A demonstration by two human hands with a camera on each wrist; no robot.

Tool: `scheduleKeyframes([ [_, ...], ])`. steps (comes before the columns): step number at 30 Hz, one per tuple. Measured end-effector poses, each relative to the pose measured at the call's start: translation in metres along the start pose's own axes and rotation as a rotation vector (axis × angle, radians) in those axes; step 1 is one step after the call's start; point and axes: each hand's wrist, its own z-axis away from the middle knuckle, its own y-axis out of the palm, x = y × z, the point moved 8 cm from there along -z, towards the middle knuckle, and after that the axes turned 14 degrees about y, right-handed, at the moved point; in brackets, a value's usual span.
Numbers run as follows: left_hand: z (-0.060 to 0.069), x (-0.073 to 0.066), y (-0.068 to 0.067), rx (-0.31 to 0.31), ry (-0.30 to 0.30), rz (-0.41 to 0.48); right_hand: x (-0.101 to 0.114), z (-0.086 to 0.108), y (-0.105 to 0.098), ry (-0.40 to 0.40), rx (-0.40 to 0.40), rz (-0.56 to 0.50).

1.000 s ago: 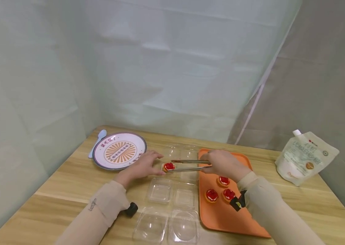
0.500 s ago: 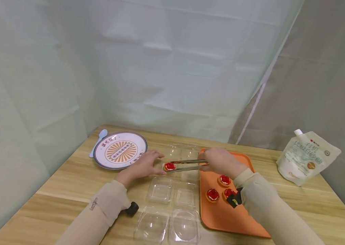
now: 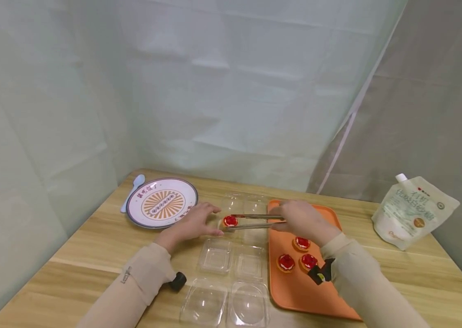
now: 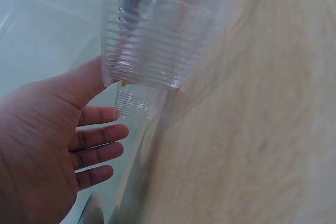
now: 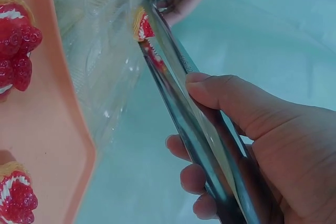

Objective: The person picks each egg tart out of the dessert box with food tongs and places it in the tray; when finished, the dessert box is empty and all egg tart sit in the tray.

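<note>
My right hand (image 3: 302, 221) grips metal tongs (image 3: 257, 216), thumb on one arm and fingers curled round the other. A small tart (image 3: 230, 221) with red fruit and white cream is at the tong tips, over or in a left compartment of the farther clear plastic container (image 3: 255, 234). Whether it touches the compartment floor, I cannot tell. Beside that container's left edge is my left hand (image 3: 194, 223); in the left wrist view its fingers are extended, and the thumb tip is at the clear wall (image 4: 142, 66). Several more tarts (image 3: 286, 263) lie on the orange tray (image 3: 296, 296).
A second clear container (image 3: 215, 256) with its domed lid (image 3: 204, 300) lies open nearer me. A patterned plate (image 3: 134, 205) and a pale blue spoon (image 3: 138, 181) are at the back left. On the right stands a spouted white pouch (image 3: 415, 212). Curtains hang behind the wooden table.
The tart at the tong tips has shifted slightly to the right. Both hands stay in nearly the same places, and the tarts on the tray have not moved.
</note>
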Motion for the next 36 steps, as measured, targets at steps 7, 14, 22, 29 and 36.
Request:
scheduleKeyframes([
  [7, 0.0, 0.002, 0.001, -0.001, 0.0, -0.004, -0.009, 0.012, -0.009, 0.029, -0.033, -0.03],
  [14, 0.0, 0.002, 0.001, 0.0, 0.0, -0.004, -0.028, 0.027, -0.014, 0.129, -0.047, -0.063],
  [22, -0.001, 0.001, 0.0, -0.003, -0.003, -0.007, -0.045, 0.046, -0.018, 0.194, -0.068, -0.076],
  [29, -0.001, 0.002, 0.002, -0.008, 0.006, -0.011, -0.057, 0.067, -0.024, 0.236, -0.089, -0.084],
  [36, 0.0, 0.001, 0.001, -0.012, 0.006, -0.007, -0.068, 0.083, -0.024, 0.251, -0.126, -0.062],
])
